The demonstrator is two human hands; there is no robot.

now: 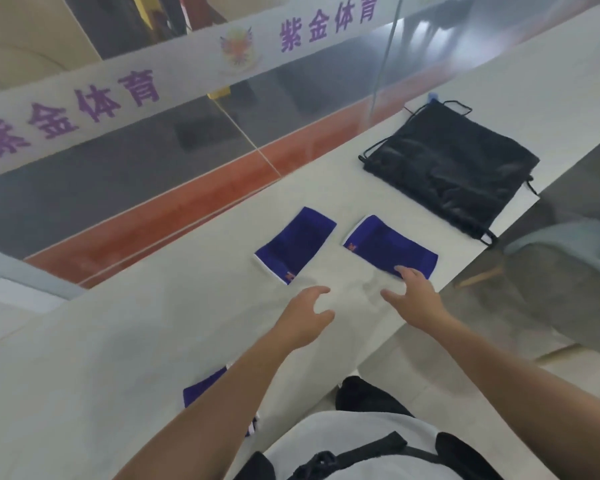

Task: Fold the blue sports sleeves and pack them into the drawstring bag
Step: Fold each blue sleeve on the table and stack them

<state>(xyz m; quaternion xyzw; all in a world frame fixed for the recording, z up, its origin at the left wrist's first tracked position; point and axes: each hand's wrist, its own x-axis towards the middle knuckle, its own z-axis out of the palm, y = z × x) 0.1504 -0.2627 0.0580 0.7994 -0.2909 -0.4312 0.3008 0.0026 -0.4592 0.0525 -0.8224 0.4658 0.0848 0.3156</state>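
Two blue sports sleeves lie flat on the white table. The left sleeve is free, and the right sleeve has the fingertips of my right hand resting on its near corner. My left hand hovers open over bare table just below the left sleeve, holding nothing. A third blue sleeve lies near the front edge, mostly hidden under my left forearm. The black drawstring bag lies flat at the far right of the table, its cords loose around it.
A glass partition with a white band of purple lettering runs along the table's far side. The table's right edge drops off just past the right sleeve. A grey chair stands on the floor to the right.
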